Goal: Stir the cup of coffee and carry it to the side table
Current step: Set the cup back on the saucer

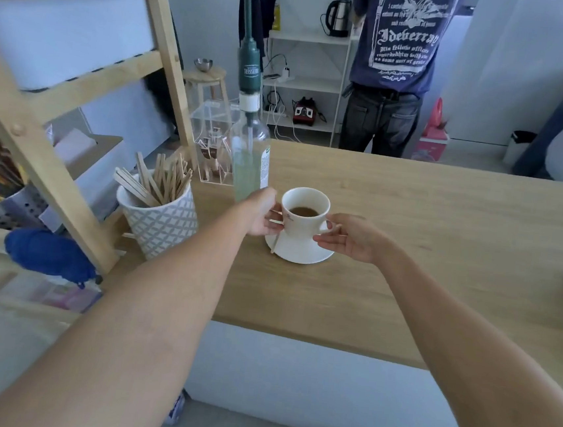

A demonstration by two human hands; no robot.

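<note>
A white cup [301,227] with brown coffee [304,211] in it stands on a white saucer [300,253] on the wooden counter [423,261]. A thin wooden stir stick [274,243] lies slanted across the saucer's left rim. My left hand [260,215] reaches in from the left, thumb and fingers pinching the saucer's left edge and touching the cup's side. My right hand [351,237] comes from the right, fingers at the saucer's right rim, just under the cup's handle. The saucer looks to be resting on the counter.
A patterned white pot of wooden stirrers [161,217] stands left of the cup. A tall pump bottle [249,162] and a clear acrylic box [211,137] are just behind it. A wooden shelf frame [54,164] fills the left. A person [390,69] stands beyond the counter.
</note>
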